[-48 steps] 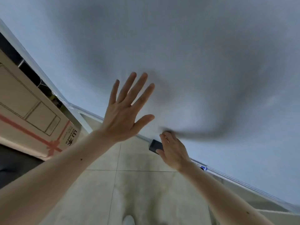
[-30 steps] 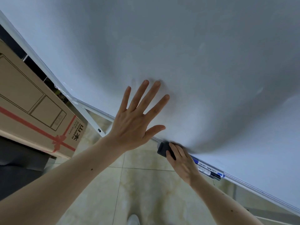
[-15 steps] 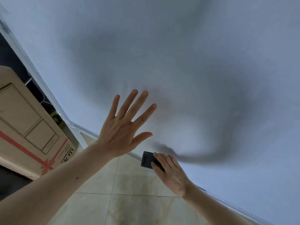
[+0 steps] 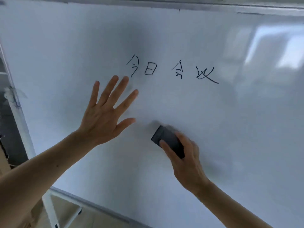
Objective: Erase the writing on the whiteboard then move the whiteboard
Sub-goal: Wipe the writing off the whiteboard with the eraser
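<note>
A large whiteboard (image 4: 230,129) fills most of the view. Black handwritten characters (image 4: 172,69) run across its upper middle. My left hand (image 4: 105,116) lies flat on the board with fingers spread, its fingertips just below and left of the first character. My right hand (image 4: 185,160) grips a dark rectangular eraser (image 4: 167,140) and presses it against the board, well below the writing. The eraser looks slightly blurred.
The board's white metal frame and stand (image 4: 21,129) run down the left side, with a lower crossbar (image 4: 69,209) near the floor. A cardboard box edge (image 4: 3,162) shows at the far left. Window light reflects on the board's upper right (image 4: 271,46).
My view has swung up from the board's bottom edge and floor to its middle, bringing the writing into sight. My right hand has lifted the eraser from the tray area up onto the board.
</note>
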A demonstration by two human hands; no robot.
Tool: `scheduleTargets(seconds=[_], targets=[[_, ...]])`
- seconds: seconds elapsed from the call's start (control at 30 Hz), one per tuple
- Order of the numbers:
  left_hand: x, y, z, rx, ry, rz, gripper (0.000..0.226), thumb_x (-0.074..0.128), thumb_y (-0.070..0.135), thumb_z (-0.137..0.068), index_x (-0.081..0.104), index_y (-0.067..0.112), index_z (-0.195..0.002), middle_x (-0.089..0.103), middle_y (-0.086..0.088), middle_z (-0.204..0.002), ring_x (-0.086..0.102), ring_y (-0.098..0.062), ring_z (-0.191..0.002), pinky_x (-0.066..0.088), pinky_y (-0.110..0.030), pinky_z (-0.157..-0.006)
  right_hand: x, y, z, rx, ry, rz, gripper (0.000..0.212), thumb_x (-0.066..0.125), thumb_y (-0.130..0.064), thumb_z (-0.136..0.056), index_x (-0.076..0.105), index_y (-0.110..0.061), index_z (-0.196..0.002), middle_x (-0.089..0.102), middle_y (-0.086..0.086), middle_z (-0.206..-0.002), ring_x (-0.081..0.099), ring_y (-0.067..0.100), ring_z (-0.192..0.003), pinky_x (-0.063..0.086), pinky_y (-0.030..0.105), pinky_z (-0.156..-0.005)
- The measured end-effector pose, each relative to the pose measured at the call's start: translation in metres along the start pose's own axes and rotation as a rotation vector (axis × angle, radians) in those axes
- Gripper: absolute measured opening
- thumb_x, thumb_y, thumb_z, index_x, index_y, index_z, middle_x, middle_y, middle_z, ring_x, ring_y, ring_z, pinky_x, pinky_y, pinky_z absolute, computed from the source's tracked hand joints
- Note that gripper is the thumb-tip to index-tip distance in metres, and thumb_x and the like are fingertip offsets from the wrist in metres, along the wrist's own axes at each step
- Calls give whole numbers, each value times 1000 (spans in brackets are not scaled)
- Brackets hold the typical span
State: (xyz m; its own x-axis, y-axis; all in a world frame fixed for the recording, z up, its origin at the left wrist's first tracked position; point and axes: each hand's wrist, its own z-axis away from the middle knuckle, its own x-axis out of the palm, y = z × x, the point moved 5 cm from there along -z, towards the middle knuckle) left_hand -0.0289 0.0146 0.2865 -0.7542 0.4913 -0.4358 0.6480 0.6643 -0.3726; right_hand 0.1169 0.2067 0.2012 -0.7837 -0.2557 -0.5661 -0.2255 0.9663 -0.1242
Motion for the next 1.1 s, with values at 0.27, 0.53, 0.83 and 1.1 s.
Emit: scheduleTargets(seconds=[0.27,0.53,0.83,1.1], targets=[[-36,-69,-90,34,195,-7,70,28,62,-102,20,22,-159,13,-17,-166,10,-36,-154,7,-65,-121,-103,0,-88,355,577,-416,18,65,-30,-97,57,-14,-92,53,-2,-79,52,15,-73,47,36,-69],[-34,-134,-155,84,191,-41,72,21,63,-100,18,22,-159,9,-15,-168,7,-34,-154,2,-59,-121,-120,11,-116,480,950,-402,32,53,-22,-103,37,-15,-75,32,-8,-71,28,17,-70,30,37,-64],[-7,-157,-178,133,256,-21,66,29,57,-104,32,17,-156,42,-24,-151,41,-48,-130,29,-67,-111,-74,8,-126,663,998,-176,48,40,-46,-99,44,-20,-140,47,6,-143,36,20,-132,31,39,-115],[-9,-161,-181,121,348,126,61,17,54,-106,47,22,-148,57,-16,-135,48,-40,-112,36,-55,-96,32,-65,-205,562,817,-239,57,49,-57,-98,50,-17,-139,54,-1,-139,40,17,-128,25,22,-110]])
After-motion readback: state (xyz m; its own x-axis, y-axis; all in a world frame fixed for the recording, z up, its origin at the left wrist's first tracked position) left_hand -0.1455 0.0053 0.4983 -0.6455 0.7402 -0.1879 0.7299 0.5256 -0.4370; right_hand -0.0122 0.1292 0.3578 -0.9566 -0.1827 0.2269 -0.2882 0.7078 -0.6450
